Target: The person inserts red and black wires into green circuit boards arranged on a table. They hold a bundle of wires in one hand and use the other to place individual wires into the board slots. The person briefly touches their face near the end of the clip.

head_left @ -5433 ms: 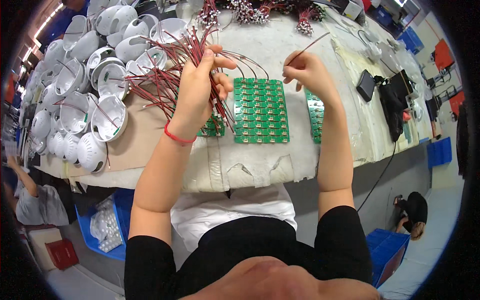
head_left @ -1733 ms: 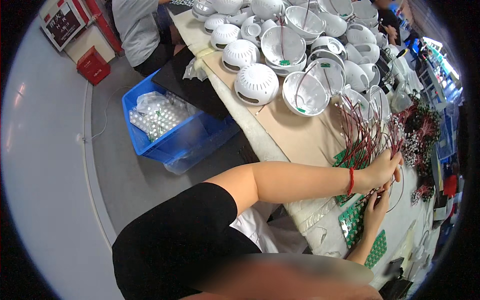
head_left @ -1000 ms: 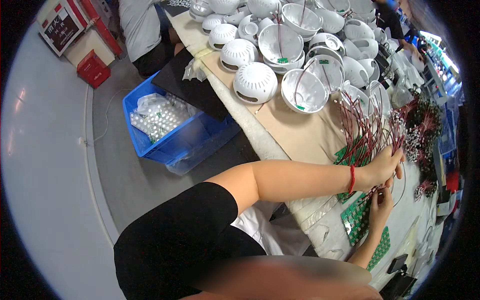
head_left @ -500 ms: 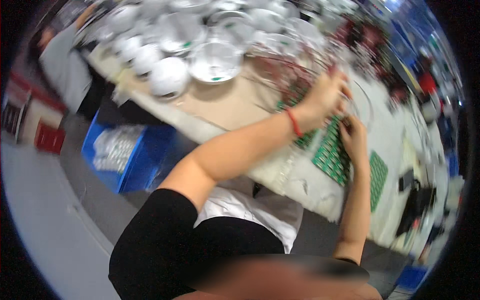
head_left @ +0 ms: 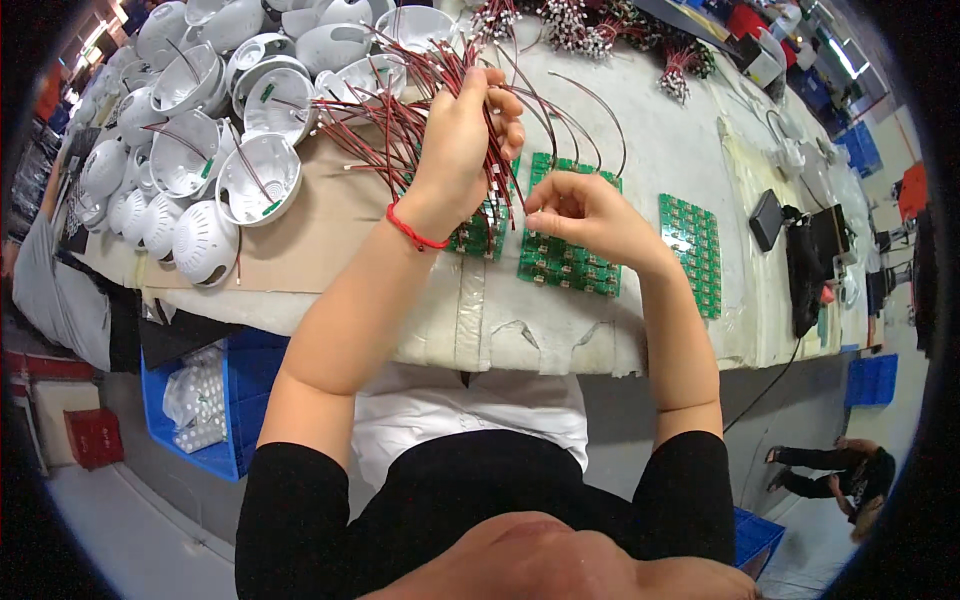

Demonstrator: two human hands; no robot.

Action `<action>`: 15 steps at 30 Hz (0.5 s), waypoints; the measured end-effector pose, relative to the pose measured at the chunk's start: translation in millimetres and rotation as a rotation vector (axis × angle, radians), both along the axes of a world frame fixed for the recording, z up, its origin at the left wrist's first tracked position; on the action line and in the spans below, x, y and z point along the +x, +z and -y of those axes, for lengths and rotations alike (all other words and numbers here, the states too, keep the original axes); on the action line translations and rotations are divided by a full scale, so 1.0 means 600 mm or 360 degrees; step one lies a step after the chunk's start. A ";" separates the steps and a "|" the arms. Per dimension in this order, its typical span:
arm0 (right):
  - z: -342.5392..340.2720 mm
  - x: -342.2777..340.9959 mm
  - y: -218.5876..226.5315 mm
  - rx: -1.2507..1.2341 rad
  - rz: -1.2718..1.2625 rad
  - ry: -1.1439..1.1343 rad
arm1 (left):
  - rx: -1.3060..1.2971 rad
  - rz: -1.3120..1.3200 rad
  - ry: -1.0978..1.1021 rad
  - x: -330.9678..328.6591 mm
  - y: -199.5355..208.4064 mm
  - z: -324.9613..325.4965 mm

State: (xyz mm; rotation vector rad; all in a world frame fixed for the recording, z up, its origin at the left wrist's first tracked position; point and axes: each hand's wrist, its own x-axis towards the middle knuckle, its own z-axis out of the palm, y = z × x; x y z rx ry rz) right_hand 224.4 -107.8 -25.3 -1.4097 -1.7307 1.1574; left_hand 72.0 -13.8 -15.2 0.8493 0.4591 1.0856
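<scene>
My left hand [head_left: 455, 150], a red band at its wrist, is closed around a bundle of thin red and black wires [head_left: 497, 170] with small white plugs. The bundle hangs over a green circuit board panel [head_left: 480, 238] and partly hides it. Just to the right, my right hand [head_left: 600, 220] has its fingers curled and thumb and forefinger pinched near the wire ends. What sits in that pinch is too small to make out. Beneath it lies a second green panel [head_left: 565, 268] with rows of small connectors; several wires arch up from its far edge.
White dome-shaped housings [head_left: 270, 100] are piled at the far left, some with wires inside. Another green panel [head_left: 692, 250] lies at the right, near a black box [head_left: 767, 220]. More wire bundles [head_left: 580, 22] lie at the back. A blue crate [head_left: 235, 400] stands below the table edge.
The view has turned and become sharp. My right hand has come slightly away from my left, which still grips the wires.
</scene>
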 end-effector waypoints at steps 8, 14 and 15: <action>-0.008 0.002 0.000 -0.0427 -0.0200 0.0110 | 0.0068 0.0018 0.0000 -0.005 -0.005 -0.007; -0.005 0.014 0.003 -0.0268 -0.0348 0.0100 | 0.0006 0.0122 0.0050 0.002 0.001 -0.008; -0.003 0.020 0.007 -0.0203 -0.0469 0.0035 | -0.0035 0.0190 0.0073 0.004 0.005 -0.005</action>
